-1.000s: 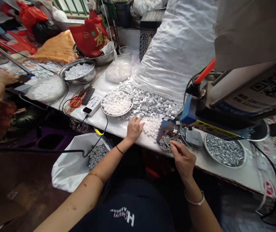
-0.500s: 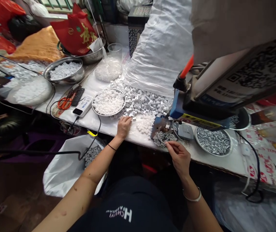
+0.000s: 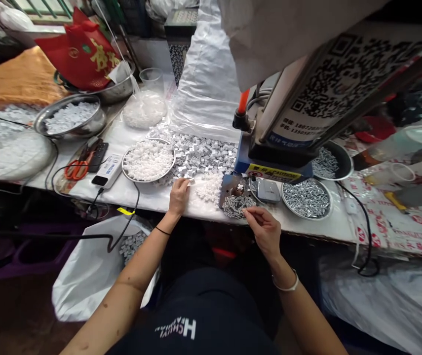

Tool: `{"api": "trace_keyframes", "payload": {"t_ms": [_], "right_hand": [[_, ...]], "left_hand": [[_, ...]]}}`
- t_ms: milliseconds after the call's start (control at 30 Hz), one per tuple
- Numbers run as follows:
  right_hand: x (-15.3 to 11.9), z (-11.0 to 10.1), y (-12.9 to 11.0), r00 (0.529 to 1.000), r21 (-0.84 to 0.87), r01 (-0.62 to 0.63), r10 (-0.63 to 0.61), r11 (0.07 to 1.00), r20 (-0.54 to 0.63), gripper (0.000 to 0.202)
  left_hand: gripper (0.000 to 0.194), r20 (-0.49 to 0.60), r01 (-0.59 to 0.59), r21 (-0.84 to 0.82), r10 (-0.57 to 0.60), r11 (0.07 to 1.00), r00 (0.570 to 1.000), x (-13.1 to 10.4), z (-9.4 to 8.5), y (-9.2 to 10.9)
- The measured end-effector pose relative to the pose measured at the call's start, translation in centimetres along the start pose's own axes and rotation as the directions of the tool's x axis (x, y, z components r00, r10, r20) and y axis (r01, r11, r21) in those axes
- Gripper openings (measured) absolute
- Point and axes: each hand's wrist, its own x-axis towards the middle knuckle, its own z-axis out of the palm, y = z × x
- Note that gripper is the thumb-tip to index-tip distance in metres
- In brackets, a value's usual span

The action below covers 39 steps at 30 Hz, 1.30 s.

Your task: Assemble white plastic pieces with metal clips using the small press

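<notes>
My left hand [image 3: 178,198] is closed at the front of the table, its fingertips pinching a small grey-white plastic block [image 3: 191,182]. Behind it spreads a heap of similar square blocks [image 3: 205,154]. White cross-shaped plastic pieces [image 3: 210,188] lie loose to its right. My right hand [image 3: 265,230] is pinched at the near edge of a pile of small metal pins [image 3: 238,206]; what its fingertips grip is too small to make out. The pins lie on the dark metal base plate [image 3: 228,183] of a blue press [image 3: 266,168], where one white piece [image 3: 240,187] sits.
A bowl of white pieces [image 3: 148,160] stands left of the blocks, a bowl of metal pins [image 3: 306,198] right of the press. Orange-handled scissors [image 3: 76,169] and a power strip [image 3: 107,171] lie leftward. Below the edge hangs a white sack [image 3: 85,268]. Cables cross the front.
The view has swung right, so the table things appear farther left. A small block now shows at my left fingertips. My right hand stays pinched beside the pins.
</notes>
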Motion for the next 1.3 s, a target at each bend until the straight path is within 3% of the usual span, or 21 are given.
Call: {"api": "trace_keyframes", "payload": {"t_ms": [267,367,433,467,533,600,633,700,800,1000,1200,1300], "right_hand": [[-0.5,-1.0,1.2,0.996,0.043,-0.062,0.064,0.997,-0.065,0.023],[-0.6,-1.1,1.3,0.995,0.048,-0.064,0.067,0.997,-0.069,0.022],[-0.5,-0.9,1.2,0.997,0.034,-0.044,0.046,0.998,-0.06,0.02],[-0.4,-0.8,1.1,0.998,0.022,-0.026,0.028,0.999,-0.055,0.018],[0.0,-0.2,0.6,0.999,-0.016,0.026,-0.027,1.0,-0.037,0.015],[0.4,0.4,0.0,0.995,-0.059,0.103,-0.103,0.993,-0.01,0.013],[0.7,0.6,-0.3,0.989,-0.08,0.145,-0.145,0.986,0.006,0.012],[1.1,0.9,-0.9,0.974,-0.13,0.225,-0.222,0.966,0.037,0.01],[1.5,0.9,-1.4,0.951,-0.21,0.308,-0.292,0.928,0.101,0.009],[1.5,0.4,-0.9,0.903,-0.266,0.427,-0.391,0.864,0.18,0.015],[2.0,-0.8,0.9,0.781,-0.258,0.609,-0.511,0.75,0.359,0.023],[2.4,-1.3,1.8,0.718,-0.246,0.682,-0.567,0.689,0.403,0.021]], "left_hand": [[0.027,0.007,0.005,0.033,-0.005,0.999,1.0,0.7,-0.6,-2.5],[0.026,-0.019,0.078,-0.109,-0.08,0.991,0.997,0.7,-1.3,-1.4],[0.023,-0.014,0.183,-0.356,-0.201,0.916,0.979,0.5,-1.7,0.7],[0.023,0.038,0.254,-0.518,-0.275,0.817,0.961,0.3,-1.9,2.2],[0.027,0.311,0.447,-0.774,-0.346,0.447,0.885,-0.2,-2.2,5.6],[0.028,0.58,0.613,-0.786,-0.247,0.079,0.776,-0.9,-2.3,9.0],[0.027,0.654,0.659,-0.751,-0.187,-0.04,0.733,-1.2,-2.3,10.5],[0.026,0.74,0.72,-0.67,-0.092,-0.179,0.666,-1.7,-2.4,12.7],[0.027,0.784,0.756,-0.607,-0.029,-0.245,0.62,-2.0,-2.5,14.3],[0.038,0.791,0.755,-0.582,0.006,-0.303,0.612,-2.0,-2.0,14.6],[0.043,0.83,0.777,-0.519,0.008,-0.357,0.558,-2.2,-1.9,15.1],[0.043,0.834,0.772,-0.509,0.002,-0.382,0.551,-2.3,-1.9,15.2]]}}
